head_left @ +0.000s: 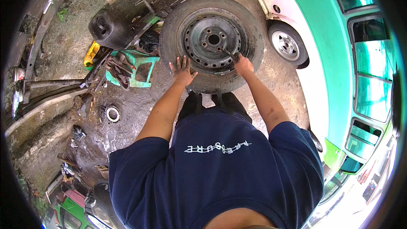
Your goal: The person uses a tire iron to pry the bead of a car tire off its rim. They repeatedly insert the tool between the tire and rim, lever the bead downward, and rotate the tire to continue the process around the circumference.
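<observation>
A large tyre (169,25) on a dark steel wheel rim (214,25) lies face up in front of my feet. My left hand (182,72) rests with spread fingers on its near left sidewall. My right hand (243,65) is closed round the dark handle of a screwdriver-like tool (229,54) at the near right of the rim. The tool's thin metal shaft points toward the rim's centre, its tip close to one of the holes around the hub opening. Whether the tip touches the metal I cannot tell.
A green and white van (313,25) with a silver wheel (285,45) stands close on the right. To the left are a green plastic stool (142,63) with a dark cloth on it, a black plastic container (112,29), a yellow object (91,54) and a pale ring (112,113) on the ground.
</observation>
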